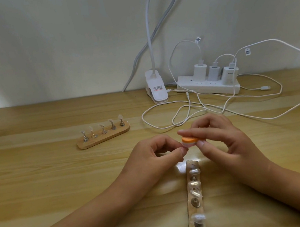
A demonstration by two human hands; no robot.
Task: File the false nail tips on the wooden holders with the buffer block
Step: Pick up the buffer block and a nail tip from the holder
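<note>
Pinching buffer block in right hand: forefinger laid along the orange top, thumb under the pale lower layers, remaining fingers curled behind. Held clear of the table, between the two hands. Meeting its lower edge with left hand, thumb and forefinger tips pressed together, other fingers curled. Cannot tell what, if anything, sits in that pinch; too small, hidden by fingertips.

Just below both hands, between the wrists: near wooden holder, lying lengthwise toward the body, carrying clear nail tips on metal pegs, blurred. Beyond the left hand and off to its outer side, well apart: second wooden holder, angled, with five upright pegs, each topped with a tip. Beyond the right hand: looped white cables, then power strip with three chargers plugged in, and clip lamp base beside it, near the wall.
</note>
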